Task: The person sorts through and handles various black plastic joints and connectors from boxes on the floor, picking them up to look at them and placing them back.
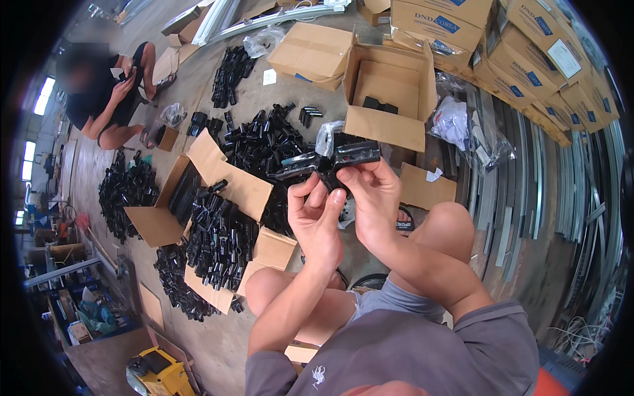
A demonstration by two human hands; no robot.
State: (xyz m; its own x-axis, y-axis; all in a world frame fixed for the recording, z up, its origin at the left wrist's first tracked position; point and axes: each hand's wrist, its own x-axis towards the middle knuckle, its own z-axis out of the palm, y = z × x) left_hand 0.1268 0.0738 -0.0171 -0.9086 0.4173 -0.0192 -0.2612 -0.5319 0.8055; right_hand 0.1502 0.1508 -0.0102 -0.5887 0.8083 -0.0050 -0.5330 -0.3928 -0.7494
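Both my hands are raised in front of me around a glossy black angled connector (356, 153), whose arms spread to the left and right from a middle joint. My left hand (318, 221) pinches it at the joint, thumb and fingers curled in below the left arm. My right hand (374, 198) grips under the right arm, thumb pressed near the middle. Behind the connector, a large heap of similar black parts (254, 142) lies on the floor. To my left, an open cardboard box (247, 188) has many more black parts piled in and against it.
An open carton (389, 129) with a black piece inside stands ahead, beside a closed carton (310, 51). Cartons (528, 63) are stacked on a pallet at far right, near long metal profiles (505, 191). Another person (99, 99) crouches at upper left. A yellow machine (168, 375) stands lower left.
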